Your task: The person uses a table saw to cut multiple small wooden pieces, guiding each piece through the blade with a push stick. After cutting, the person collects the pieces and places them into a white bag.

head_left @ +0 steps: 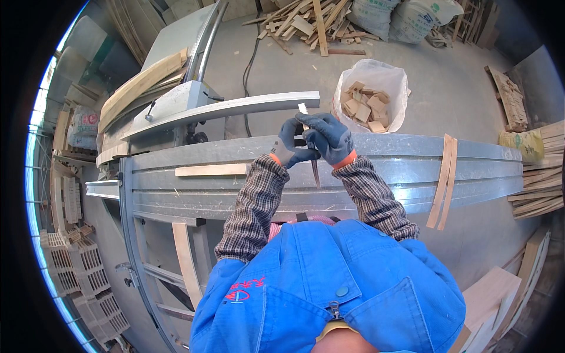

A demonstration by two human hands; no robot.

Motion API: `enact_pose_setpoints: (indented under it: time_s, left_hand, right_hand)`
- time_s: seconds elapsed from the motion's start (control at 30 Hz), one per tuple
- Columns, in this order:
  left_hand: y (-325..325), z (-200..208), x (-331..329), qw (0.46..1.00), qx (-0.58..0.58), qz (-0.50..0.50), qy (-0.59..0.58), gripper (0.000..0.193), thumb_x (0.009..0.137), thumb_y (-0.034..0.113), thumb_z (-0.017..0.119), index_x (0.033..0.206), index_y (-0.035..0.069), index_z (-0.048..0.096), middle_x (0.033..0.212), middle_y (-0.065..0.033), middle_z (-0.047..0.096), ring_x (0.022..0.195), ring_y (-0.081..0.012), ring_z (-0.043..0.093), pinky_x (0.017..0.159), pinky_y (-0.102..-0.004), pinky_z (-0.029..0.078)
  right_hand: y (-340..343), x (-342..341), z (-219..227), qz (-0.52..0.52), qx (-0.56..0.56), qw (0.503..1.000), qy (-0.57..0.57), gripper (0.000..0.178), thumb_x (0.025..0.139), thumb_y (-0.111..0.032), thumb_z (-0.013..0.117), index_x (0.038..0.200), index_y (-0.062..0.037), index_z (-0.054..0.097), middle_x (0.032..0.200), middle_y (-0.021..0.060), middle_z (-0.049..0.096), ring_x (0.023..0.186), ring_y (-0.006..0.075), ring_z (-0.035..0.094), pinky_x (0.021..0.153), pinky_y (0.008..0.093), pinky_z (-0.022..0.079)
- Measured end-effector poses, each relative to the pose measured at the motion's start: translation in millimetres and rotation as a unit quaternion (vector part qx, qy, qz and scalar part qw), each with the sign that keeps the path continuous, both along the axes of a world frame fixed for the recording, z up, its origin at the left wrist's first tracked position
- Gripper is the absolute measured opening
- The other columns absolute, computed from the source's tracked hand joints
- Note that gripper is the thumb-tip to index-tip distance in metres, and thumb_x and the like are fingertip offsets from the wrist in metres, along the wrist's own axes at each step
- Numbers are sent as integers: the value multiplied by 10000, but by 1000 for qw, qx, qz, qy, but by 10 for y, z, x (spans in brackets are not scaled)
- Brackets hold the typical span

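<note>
Roughly at the centre of the frame, the gloved left hand [291,144] and right hand [331,138] meet above the long metal desk [388,162], fingers curled and nearly touching. A small whitish piece [303,109] pokes out just above the fingertips, apparently pinched there, while a narrow, dark, pointed strip [316,175] shows directly below the hands. Fingers hide the middle, so I cannot tell whether these two are one object, nor which hand has the firmer grip.

Left of the hands, a pale wooden slat [212,170] lies lengthwise on the desk; right of them, two thin wooden strips [442,182] lie across it, their ends overhanging the near edge. A grey metal rail [235,112] runs from the left to just short of the fingers, beyond the desk.

In the upper right, an open white sack [345,82] holds wooden offcuts [368,106]. Scrap wood [303,25] is heaped at the upper centre, beside filled sacks [421,20]. Plastic crates [91,273] stand at the lower left. The person's blue jacket [335,265] fills the lower centre.
</note>
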State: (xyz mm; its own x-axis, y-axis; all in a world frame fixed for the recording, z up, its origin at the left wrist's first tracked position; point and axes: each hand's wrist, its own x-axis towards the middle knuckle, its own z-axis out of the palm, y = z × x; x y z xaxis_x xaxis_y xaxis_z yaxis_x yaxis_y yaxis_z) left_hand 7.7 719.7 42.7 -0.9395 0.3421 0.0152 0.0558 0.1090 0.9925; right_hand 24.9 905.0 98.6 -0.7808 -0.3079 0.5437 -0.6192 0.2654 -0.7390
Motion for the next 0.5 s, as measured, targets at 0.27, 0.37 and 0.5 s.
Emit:
enact_pose_setpoints:
  time_s: [0.27, 0.37, 0.5]
  left_hand:
    - [10, 76, -23, 996, -56, 11, 75, 993, 555, 198, 925, 1380, -1, 409, 1282, -158, 550, 1190, -264, 581, 957, -416, 559]
    - [71, 144, -33, 999, -21, 35, 19, 978, 550, 195, 932, 1357, -13, 420, 1249, -166, 582, 1131, -265, 623, 957, -422, 554]
    - [92, 109, -100, 997, 0, 72, 28, 877, 541, 143, 940, 1255, 0, 451, 1131, -129, 617, 1017, -233, 667, 885, -370, 589]
  right_hand:
    - [74, -114, -119, -48, -57, 994, -83, 282, 954, -168, 634, 1214, -63, 649, 1066, 159, 694, 942, 287, 705, 811, 364, 569]
    - [18, -95, -66, -70, 7, 991, -115, 317, 952, -267, 636, 1211, -84, 656, 1067, 166, 691, 940, 313, 701, 806, 389, 564]
    - [41, -95, -144, -104, 131, 982, -85, 266, 963, -313, 622, 1081, -82, 681, 946, 158, 687, 834, 347, 683, 716, 428, 539]
